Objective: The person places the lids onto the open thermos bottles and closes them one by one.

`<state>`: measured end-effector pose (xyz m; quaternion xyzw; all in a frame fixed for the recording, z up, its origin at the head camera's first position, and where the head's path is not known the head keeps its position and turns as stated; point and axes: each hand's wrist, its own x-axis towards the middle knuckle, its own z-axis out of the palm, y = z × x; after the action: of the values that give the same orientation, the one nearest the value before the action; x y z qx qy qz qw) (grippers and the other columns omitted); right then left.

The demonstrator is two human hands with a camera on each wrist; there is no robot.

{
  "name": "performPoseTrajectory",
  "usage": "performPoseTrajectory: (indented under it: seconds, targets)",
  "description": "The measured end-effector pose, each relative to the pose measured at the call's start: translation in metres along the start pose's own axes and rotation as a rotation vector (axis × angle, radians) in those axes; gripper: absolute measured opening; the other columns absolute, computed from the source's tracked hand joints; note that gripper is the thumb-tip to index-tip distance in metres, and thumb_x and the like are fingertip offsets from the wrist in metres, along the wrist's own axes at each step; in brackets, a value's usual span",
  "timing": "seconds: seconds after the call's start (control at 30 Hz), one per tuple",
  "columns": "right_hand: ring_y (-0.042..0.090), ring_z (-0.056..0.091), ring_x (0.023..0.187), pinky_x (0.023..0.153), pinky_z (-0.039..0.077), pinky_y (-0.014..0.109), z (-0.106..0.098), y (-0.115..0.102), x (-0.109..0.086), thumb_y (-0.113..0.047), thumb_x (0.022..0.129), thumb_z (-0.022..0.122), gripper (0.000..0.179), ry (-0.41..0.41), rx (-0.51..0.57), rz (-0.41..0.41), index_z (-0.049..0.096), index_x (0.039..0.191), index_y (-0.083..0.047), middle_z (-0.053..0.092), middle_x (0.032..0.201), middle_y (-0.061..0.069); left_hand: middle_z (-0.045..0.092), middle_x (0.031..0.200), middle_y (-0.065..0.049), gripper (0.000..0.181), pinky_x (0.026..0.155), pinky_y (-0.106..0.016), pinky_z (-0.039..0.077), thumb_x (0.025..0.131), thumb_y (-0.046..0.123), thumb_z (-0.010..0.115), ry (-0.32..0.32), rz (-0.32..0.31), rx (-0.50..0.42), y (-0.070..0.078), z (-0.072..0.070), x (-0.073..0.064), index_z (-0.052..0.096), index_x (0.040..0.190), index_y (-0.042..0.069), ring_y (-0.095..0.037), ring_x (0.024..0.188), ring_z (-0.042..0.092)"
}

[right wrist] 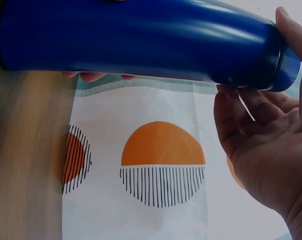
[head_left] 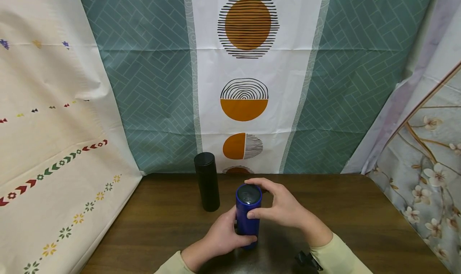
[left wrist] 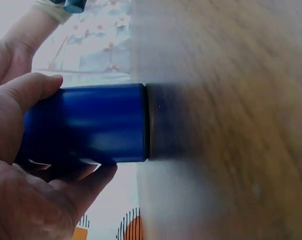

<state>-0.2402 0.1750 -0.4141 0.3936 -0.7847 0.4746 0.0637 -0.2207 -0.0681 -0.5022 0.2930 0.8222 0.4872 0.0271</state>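
A blue thermos bottle with a dark top stands upright on the brown table in the head view. My left hand grips its lower body, thumb on the near side; in the left wrist view its fingers curl under the blue wall. Around the upper end is my right hand, its thumb on the near side and its fingers behind the rim. The right wrist view shows that hand holding the bottle near the seam of its top.
Behind and to the left of the blue bottle stands a black bottle on the wooden table. A patterned cloth hangs along the table's back edge. Light printed cloths flank both sides. A black strap device sits by the right sleeve.
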Motion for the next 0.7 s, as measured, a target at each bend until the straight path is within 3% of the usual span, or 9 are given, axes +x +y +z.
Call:
performPoseTrajectory:
  seconds: [0.17, 0.33, 0.7]
  targets:
    - [0.03, 0.071, 0.119, 0.108, 0.054, 0.048, -0.0023, 0.0032, -0.0009, -0.02, 0.091, 0.095, 0.075, -0.046, 0.016, -0.033, 0.059, 0.157, -0.023, 0.075, 0.137, 0.007, 0.074, 0.136, 0.006, 0.072, 0.102, -0.038, 0.059, 0.088, 0.027, 0.095, -0.012, -0.005, -0.025, -0.0002, -0.001, -0.0009, 0.058, 0.15, 0.024, -0.01, 0.118, 0.072]
    - [0.031, 0.068, 0.131, 0.114, 0.052, 0.053, -0.0031, 0.0055, -0.0007, -0.017, 0.094, 0.092, 0.079, -0.103, 0.05, -0.048, 0.054, 0.163, -0.023, 0.071, 0.146, 0.007, 0.073, 0.135, 0.006, 0.072, 0.102, -0.036, 0.058, 0.086, 0.023, 0.095, -0.039, -0.014, -0.069, -0.0019, -0.0018, -0.0006, 0.059, 0.149, 0.024, -0.01, 0.119, 0.071]
    - [0.029, 0.064, 0.14, 0.119, 0.049, 0.049, -0.0059, 0.0048, -0.0013, -0.016, 0.095, 0.089, 0.081, -0.173, 0.09, -0.08, 0.05, 0.166, -0.017, 0.069, 0.151, 0.001, 0.069, 0.142, 0.008, 0.074, 0.108, -0.034, 0.054, 0.088, 0.025, 0.094, -0.152, -0.041, -0.152, 0.0001, -0.0086, -0.0012, 0.059, 0.153, 0.029, -0.011, 0.127, 0.068]
